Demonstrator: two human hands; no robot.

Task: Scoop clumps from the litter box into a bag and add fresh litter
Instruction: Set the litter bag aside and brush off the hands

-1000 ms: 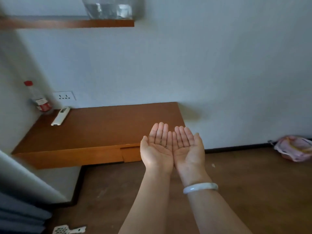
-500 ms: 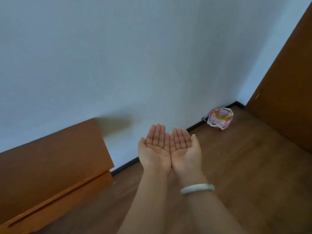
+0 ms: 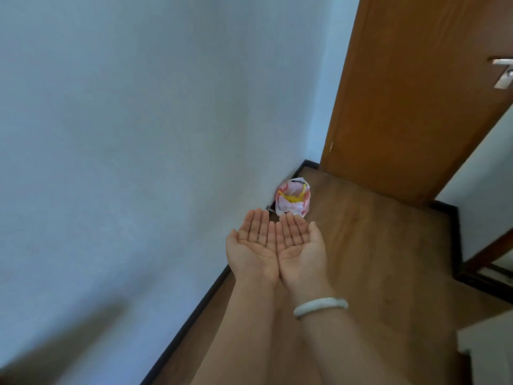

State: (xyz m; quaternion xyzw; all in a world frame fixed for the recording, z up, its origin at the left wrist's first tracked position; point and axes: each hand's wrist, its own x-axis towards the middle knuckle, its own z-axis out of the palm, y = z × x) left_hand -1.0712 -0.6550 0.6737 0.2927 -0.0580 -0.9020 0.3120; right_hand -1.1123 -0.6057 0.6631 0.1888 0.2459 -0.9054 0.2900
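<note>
My left hand [image 3: 254,247] and my right hand [image 3: 301,245] are held out in front of me, palms up, side by side and touching along their edges. Both are empty with fingers stretched out. A white bangle [image 3: 320,306] circles my right wrist. Just beyond my fingertips a pink and white plastic bag [image 3: 293,200] with something yellow in it sits on the wooden floor against the wall. No litter box, scoop or litter shows in this view.
A white wall [image 3: 138,134] fills the left half, with a black skirting board [image 3: 194,315] along its foot. A brown wooden door [image 3: 416,93] with a metal handle [image 3: 503,70] stands at the back right. A pale object's corner [image 3: 488,345] sits at the lower right.
The view has swung to the right: the low wooden desk, bottle and remote have left the frame, and the door and bag have come toward the centre. My hands keep the same cupped pose.
</note>
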